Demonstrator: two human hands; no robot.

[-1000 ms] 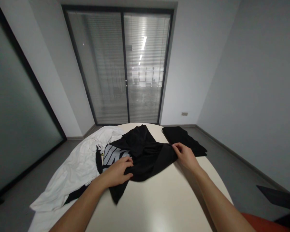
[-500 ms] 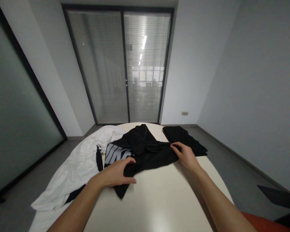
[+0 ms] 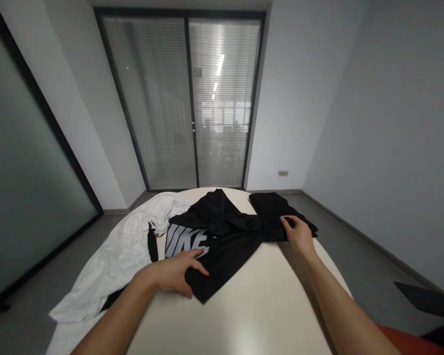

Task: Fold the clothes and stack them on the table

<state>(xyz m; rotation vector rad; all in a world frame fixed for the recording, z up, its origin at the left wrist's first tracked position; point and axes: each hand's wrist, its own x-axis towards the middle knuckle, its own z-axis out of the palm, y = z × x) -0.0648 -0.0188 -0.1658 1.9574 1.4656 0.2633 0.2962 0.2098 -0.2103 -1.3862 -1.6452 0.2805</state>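
A black shirt (image 3: 233, 249) with large pale NIKE lettering lies partly spread and bunched across the table. At its near left part is my left hand (image 3: 175, 270), fingers apart, resting against the cloth beside the lettering. My right hand (image 3: 298, 234) pinches the shirt's right end between thumb and fingers, stretching it sideways. That end reaches in front of a folded black garment (image 3: 272, 203) at the far right of the table. The fabric around the bunched middle hides how the layers lie.
A crumpled white garment (image 3: 114, 261) with black parts covers the table's left side and hangs over the edge. The pale table (image 3: 251, 301) has a rounded far edge. Beyond it stands a glass partition with blinds (image 3: 222, 148). Something red (image 3: 407, 340) shows at lower right.
My right hand has moved right, drawing the shirt's end with it. The near cloth has spread out and more lettering shows. My left hand's fingers have spread slightly over the cloth.
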